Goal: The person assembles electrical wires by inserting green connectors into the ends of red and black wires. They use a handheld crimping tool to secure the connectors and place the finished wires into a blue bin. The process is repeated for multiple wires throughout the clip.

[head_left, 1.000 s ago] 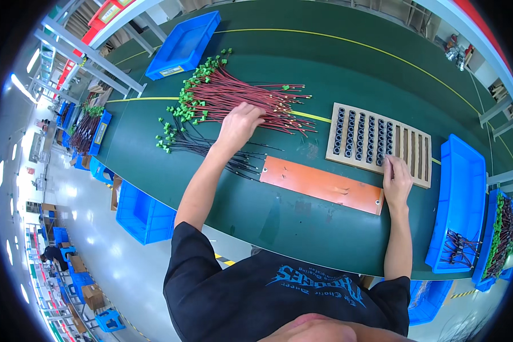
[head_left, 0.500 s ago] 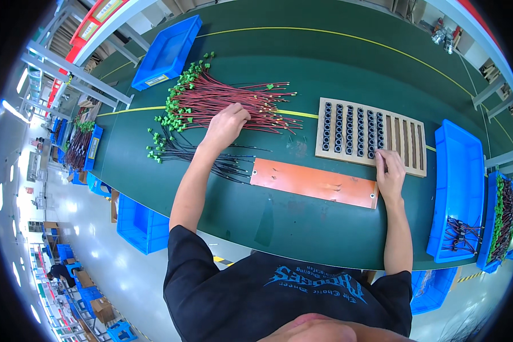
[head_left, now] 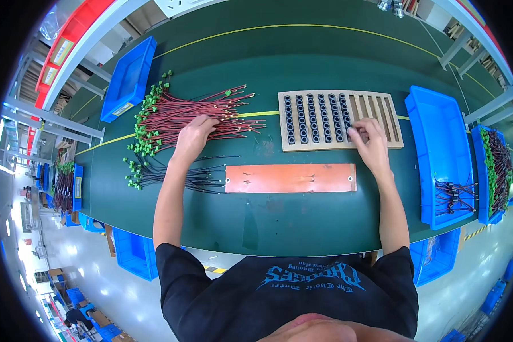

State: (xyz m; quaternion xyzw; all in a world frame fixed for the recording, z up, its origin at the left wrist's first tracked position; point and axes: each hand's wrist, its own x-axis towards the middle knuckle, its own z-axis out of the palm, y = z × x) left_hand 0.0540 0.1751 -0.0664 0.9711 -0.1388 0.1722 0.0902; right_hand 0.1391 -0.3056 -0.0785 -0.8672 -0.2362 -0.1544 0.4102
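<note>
1. Left hand and right hand are held well apart; whether anything is pinched cannot be made out. The former is placed over thin red wires with green connectors, the latter at the near edge of a slotted tan wooden rack.
2. Wires and rack are borne by a broad dark-green tabletop.
3. Right of the rack, a long blue plastic tray is set.
4. Nearer the body, a flat orange rectangular plate is laid.
5. Beside its left end, thin black wires are spread.
6. Small black cylinders are seated in the rack's left slots.
</note>
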